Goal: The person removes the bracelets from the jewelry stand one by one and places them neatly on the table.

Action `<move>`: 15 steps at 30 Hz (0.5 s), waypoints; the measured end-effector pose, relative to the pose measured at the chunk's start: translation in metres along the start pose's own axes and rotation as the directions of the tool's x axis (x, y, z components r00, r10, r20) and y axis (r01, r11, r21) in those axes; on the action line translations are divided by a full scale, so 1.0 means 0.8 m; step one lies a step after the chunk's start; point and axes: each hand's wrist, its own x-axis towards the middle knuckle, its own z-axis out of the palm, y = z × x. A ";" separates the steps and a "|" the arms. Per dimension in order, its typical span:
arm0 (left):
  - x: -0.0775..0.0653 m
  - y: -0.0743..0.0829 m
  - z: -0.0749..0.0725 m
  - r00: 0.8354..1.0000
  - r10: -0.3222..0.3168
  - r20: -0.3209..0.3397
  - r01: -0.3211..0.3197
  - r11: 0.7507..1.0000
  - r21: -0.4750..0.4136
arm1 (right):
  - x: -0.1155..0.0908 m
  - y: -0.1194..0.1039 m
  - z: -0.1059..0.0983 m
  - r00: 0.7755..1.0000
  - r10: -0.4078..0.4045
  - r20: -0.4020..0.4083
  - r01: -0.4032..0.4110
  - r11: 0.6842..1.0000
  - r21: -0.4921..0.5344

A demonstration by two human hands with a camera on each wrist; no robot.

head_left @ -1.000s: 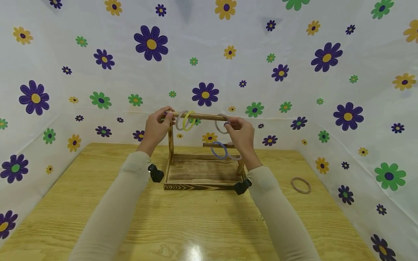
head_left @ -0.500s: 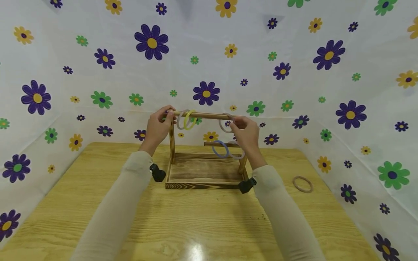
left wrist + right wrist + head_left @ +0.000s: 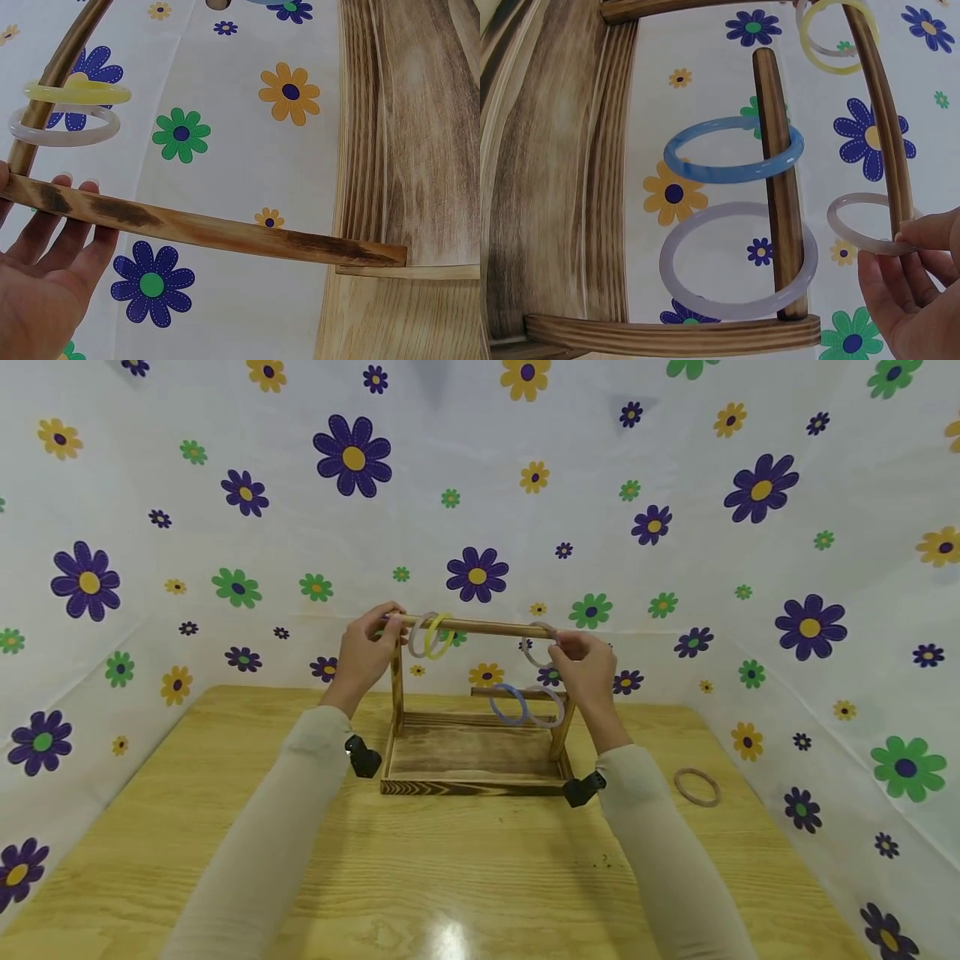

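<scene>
A wooden bangle stand (image 3: 480, 790) has a post at each side, and a rod juts inward from each post. Near the left end of the upper rod (image 3: 480, 626), my left hand (image 3: 366, 647) grips the top of the left post (image 3: 187, 225). My right hand (image 3: 588, 667) pinches a pale pinkish bangle (image 3: 859, 199) at the rod's free right end. A yellow bangle (image 3: 438, 637) and a pale bangle (image 3: 64, 135) hang on that rod close to my left hand. From the lower rod (image 3: 765, 90) hang a blue bangle (image 3: 735, 174) and a pale lilac bangle (image 3: 676, 292).
A brownish bangle (image 3: 697, 787) lies on the wooden table (image 3: 465, 868), right of the stand. Flower-printed white cloth (image 3: 420, 527) stands behind and at both sides. Small dark specks (image 3: 602, 862) lie on the table near my right forearm.
My right hand has moved right along the upper rod, drawing the pinkish bangle toward the rod's free end. My left hand keeps its grip on the post top.
</scene>
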 end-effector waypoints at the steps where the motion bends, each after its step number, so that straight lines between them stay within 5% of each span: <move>1: 0.001 0.001 0.000 1.000 0.001 0.001 -0.001 1.000 -0.003 | 0.001 0.001 -0.002 1.000 -0.002 -0.008 0.002 1.000 -0.002; 15: -0.003 0.002 -0.002 1.000 -0.010 0.014 0.010 1.000 0.005 | 0.005 0.013 -0.021 0.998 0.057 -0.015 -0.057 0.998 0.027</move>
